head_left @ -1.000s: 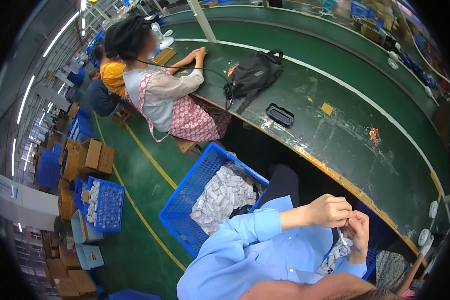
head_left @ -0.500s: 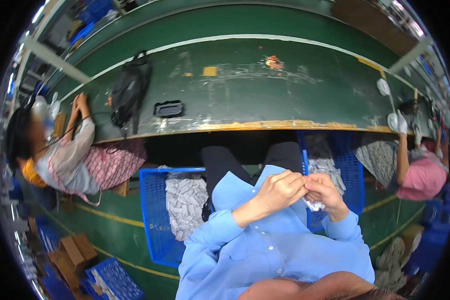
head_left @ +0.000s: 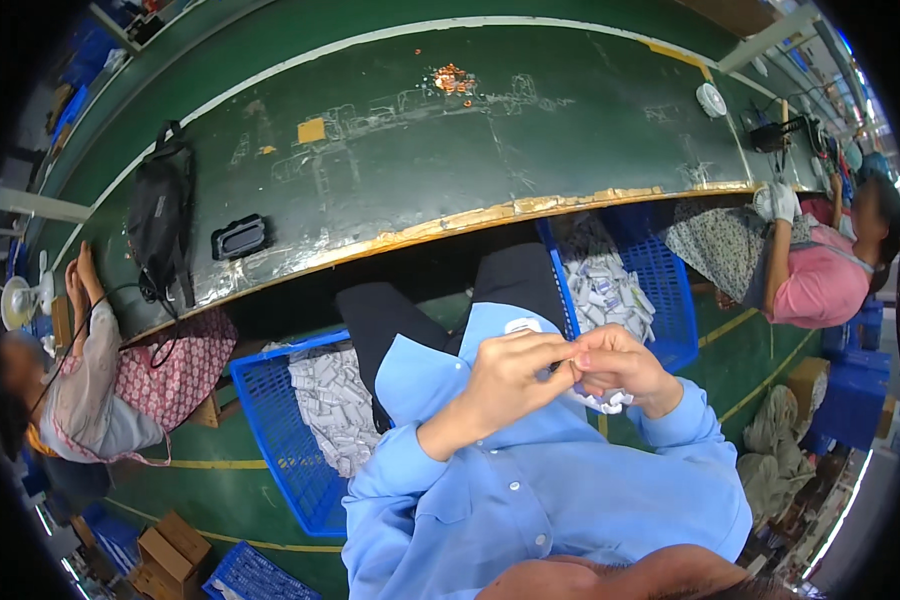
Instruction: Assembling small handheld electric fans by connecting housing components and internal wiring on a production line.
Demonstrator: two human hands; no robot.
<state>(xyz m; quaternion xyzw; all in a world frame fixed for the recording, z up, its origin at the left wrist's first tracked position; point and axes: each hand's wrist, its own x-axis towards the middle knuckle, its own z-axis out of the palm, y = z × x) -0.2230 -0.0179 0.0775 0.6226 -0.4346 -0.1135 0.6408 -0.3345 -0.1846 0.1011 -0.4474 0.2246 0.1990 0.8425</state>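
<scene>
Over my lap, my left hand (head_left: 505,378) and my right hand (head_left: 622,366) meet at the fingertips, both closed in a pinch. Whatever sits between the fingertips is too small to make out. Several small white plastic pieces (head_left: 608,402) stick out beneath my right hand, which curls around them. Another white piece (head_left: 522,325) shows just beyond the knuckles of my left hand; whether it is held or lies on my lap I cannot tell. To my right a blue basket (head_left: 678,318) holds many white pieces, and a blue basket (head_left: 270,440) to my left holds more.
Ahead runs a green workbench (head_left: 390,190) with a worn front edge. On it lie a black backpack (head_left: 160,215), a black case (head_left: 240,238), a yellow square (head_left: 311,130) and a pile of copper-coloured bits (head_left: 450,80). Co-workers (head_left: 820,280) sit at both sides.
The view has turned, so the bench now slants up to the right. My hands stay together; more of the white pieces under my right hand shows, and one appears beyond my left.
</scene>
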